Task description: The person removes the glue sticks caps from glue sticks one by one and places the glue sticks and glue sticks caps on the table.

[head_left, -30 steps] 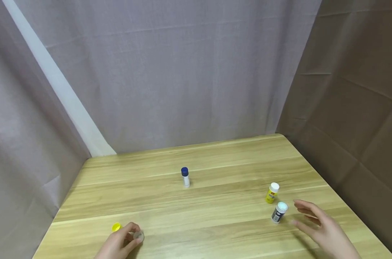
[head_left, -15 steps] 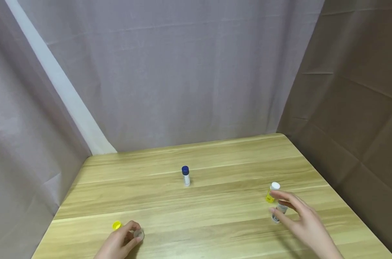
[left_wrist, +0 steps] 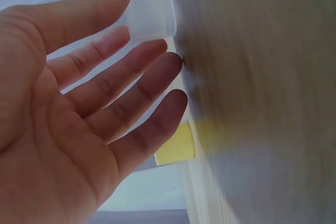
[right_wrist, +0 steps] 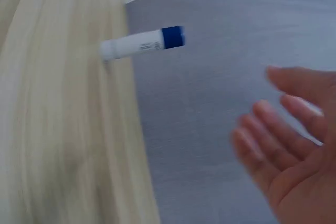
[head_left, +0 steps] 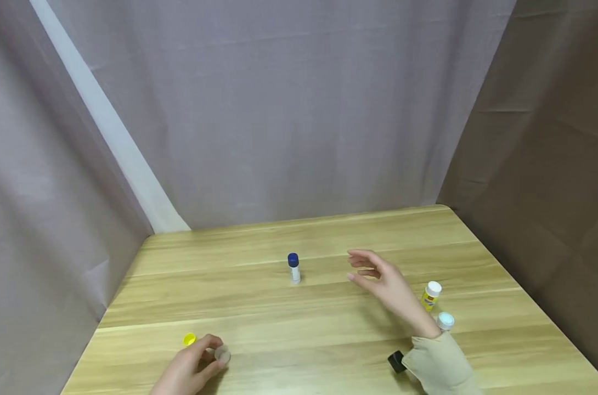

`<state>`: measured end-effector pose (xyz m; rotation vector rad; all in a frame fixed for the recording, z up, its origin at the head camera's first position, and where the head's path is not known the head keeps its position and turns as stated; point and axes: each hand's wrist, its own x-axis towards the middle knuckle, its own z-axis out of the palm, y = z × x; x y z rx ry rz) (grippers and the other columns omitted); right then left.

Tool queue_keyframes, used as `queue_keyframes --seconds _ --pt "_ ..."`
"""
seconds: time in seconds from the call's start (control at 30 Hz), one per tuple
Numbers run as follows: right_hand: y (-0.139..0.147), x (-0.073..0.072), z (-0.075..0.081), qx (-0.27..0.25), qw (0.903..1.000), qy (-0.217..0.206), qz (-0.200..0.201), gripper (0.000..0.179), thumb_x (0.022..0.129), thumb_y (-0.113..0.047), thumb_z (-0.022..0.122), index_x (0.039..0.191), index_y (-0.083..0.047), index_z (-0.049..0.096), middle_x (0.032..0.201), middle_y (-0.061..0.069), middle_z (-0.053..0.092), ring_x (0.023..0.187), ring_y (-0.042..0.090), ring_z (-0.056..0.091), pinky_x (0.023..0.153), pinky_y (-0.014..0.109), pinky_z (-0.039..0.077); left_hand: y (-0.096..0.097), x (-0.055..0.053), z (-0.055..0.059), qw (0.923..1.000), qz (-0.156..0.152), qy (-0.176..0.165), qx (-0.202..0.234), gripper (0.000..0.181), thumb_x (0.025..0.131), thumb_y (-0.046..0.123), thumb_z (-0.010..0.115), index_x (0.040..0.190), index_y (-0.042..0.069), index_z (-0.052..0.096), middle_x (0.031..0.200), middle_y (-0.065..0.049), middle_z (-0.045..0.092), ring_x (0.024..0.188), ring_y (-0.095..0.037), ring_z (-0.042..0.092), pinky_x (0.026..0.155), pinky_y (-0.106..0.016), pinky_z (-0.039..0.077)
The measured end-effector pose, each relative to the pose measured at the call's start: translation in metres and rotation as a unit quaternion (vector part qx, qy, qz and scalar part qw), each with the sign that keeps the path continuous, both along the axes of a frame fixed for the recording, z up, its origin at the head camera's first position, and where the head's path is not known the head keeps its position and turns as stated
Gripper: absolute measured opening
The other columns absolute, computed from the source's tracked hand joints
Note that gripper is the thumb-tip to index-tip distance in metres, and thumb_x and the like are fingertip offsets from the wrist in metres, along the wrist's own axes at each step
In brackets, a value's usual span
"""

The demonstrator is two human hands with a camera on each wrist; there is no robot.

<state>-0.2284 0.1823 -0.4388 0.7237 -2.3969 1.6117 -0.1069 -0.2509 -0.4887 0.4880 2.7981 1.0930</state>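
My left hand (head_left: 187, 365) pinches a translucent, cup-shaped cap (left_wrist: 152, 18) between thumb and fingers, low over the table at the front left. A small yellow cap (head_left: 189, 339) lies beside that hand; in the left wrist view it shows behind the little finger. My right hand (head_left: 380, 280) is held above the table with relaxed, parted fingers and nothing in them. To its left a white glue stick (head_left: 294, 270) with a dark blue cap stands upright, apart from the fingertips.
Right of my right forearm stands a small yellow tube (head_left: 430, 296) with a white top. A second tube (head_left: 445, 321) with a pale top is partly hidden by the forearm. A black device (head_left: 396, 362) sits at the right sleeve. Grey curtains (head_left: 279, 137) border the wooden table (head_left: 299, 334).
My right hand has moved left and away from me, past the two tubes on the right, towards the glue stick. The left hand keeps its hold on the translucent cap. The view has shifted slightly.
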Motion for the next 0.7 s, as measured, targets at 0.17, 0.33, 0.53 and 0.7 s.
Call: queue_keyframes --seconds 0.17,0.33,0.53,0.7 --pt "-0.014 -0.027 -0.012 0.048 0.9982 -0.036 0.007 0.050 0.094 -0.016 0.073 0.139 -0.004 0.055 0.124 0.012 0.064 0.114 0.034 0.062 0.097 0.046 0.052 0.001 0.002 0.000 0.9994 0.003 0.033 0.008 0.032 0.094 0.022 0.073 0.117 0.005 0.060 0.090 0.006 0.068 0.077 -0.002 0.061 0.069 -0.028 0.053" --pt "-0.034 -0.048 -0.021 0.064 0.9967 -0.049 0.004 0.046 0.094 -0.014 0.073 0.136 -0.002 0.058 0.122 0.018 0.065 0.112 0.033 0.063 0.097 0.047 0.051 -0.001 0.007 0.005 0.9947 0.035 0.093 -0.026 0.033 0.091 0.020 0.076 0.118 0.008 0.062 0.104 0.003 0.069 0.087 -0.013 0.063 0.072 -0.033 0.055" --pt "-0.053 -0.063 -0.037 0.081 0.9934 -0.079 0.023 0.044 0.095 -0.013 0.071 0.136 -0.003 0.058 0.124 0.017 0.065 0.113 0.031 0.062 0.095 0.048 0.051 -0.005 0.011 0.007 0.9839 0.056 0.162 -0.049 0.035 0.086 0.017 0.081 0.116 0.009 0.065 0.112 0.002 0.069 0.092 -0.021 0.065 0.077 -0.036 0.057" --pt "-0.067 -0.075 -0.048 0.079 0.9914 -0.095 0.043 0.048 0.092 -0.017 0.075 0.135 -0.002 0.059 0.123 0.015 0.066 0.112 0.030 0.062 0.096 0.048 0.050 -0.011 0.009 0.006 0.9754 0.051 0.208 -0.053 0.037 0.082 0.012 0.083 0.114 0.008 0.066 0.108 0.002 0.070 0.088 -0.018 0.066 0.073 -0.032 0.056"
